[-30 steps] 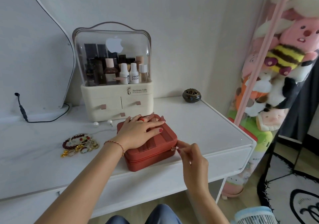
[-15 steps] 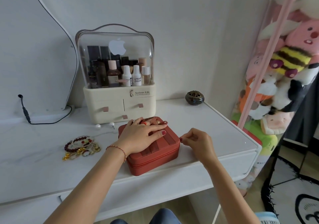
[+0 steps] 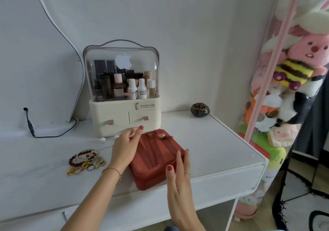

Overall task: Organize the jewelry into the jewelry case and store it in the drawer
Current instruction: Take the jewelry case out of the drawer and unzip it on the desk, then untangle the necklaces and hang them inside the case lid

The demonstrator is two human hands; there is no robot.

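The red jewelry case (image 3: 156, 161) sits closed near the front edge of the white counter (image 3: 222, 150), its long axis running from about 11 o'clock to 5 o'clock. The left hand (image 3: 125, 150) lies against the case's 9 o'clock side, its grip loosely curled and closed on nothing, fingertips near the bow on the lid. The right hand (image 3: 178, 179) rests flat and open at the 5 o'clock corner, fingers straight, clasping nothing. Both hands flank the case, so lifting the lid looks to be the next move. The pile of jewelry (image 3: 86, 161), dark beads, gold chains and rings, lies at 9 o'clock from the case, well apart, nearer the left hand.
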